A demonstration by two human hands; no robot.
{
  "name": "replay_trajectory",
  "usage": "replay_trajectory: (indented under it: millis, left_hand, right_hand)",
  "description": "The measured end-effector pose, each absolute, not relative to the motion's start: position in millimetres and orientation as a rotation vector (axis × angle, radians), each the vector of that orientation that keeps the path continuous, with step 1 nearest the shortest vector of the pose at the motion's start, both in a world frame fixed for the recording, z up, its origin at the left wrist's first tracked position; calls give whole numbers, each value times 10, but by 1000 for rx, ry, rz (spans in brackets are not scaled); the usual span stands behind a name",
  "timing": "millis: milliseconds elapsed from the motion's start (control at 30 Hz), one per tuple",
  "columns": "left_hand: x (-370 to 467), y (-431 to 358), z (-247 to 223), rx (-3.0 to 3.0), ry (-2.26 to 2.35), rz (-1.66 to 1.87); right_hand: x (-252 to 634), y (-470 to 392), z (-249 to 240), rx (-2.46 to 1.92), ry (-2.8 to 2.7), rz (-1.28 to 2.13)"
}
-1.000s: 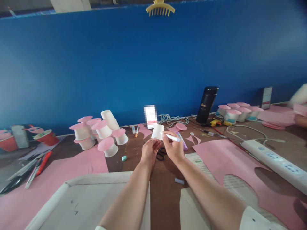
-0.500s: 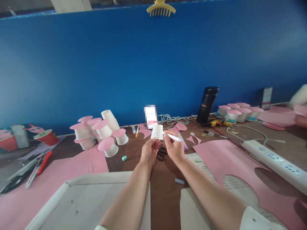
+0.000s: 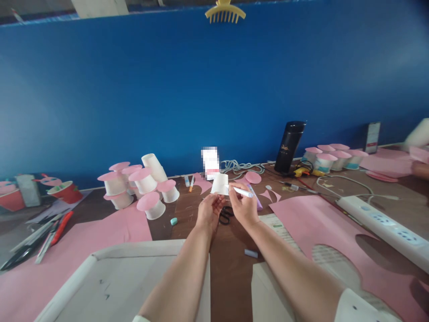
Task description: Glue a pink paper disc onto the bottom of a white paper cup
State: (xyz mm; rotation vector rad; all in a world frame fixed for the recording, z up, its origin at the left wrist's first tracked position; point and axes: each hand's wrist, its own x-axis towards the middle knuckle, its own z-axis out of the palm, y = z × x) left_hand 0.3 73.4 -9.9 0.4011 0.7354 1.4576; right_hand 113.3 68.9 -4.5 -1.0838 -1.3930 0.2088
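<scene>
A small white paper cup (image 3: 220, 184) is upside down in front of me, and my left hand (image 3: 210, 210) grips it near its rim. My right hand (image 3: 244, 203) is closed around a white marker (image 3: 241, 191), whose tip meets the right side of the cup's wall. Black-handled scissors (image 3: 225, 215) lie on the table between my wrists, partly hidden. A small pale marker cap (image 3: 251, 253) rests below my right forearm. Left of my hands stand several white cups topped with pink paper discs (image 3: 148, 201).
A black thermos (image 3: 290, 146) stands at the back right, near more disc-topped cups (image 3: 326, 163). A white power strip (image 3: 382, 223) and cut pink paper (image 3: 311, 214) lie right. Knives and scissors (image 3: 50, 239) lie left. Another person's hand (image 3: 420, 170) shows at the right edge.
The marker's rear end has dipped slightly and shifted a little left in my right hand. My left hand and the cup stay almost in place.
</scene>
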Motion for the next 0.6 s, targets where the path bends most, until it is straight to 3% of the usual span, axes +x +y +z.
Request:
replay_trajectory:
  millis: [600]
  left_hand:
    - [-1, 736, -92, 323, 700, 1452]
  right_hand:
    - [1130, 682, -38, -1062, -1362, 186]
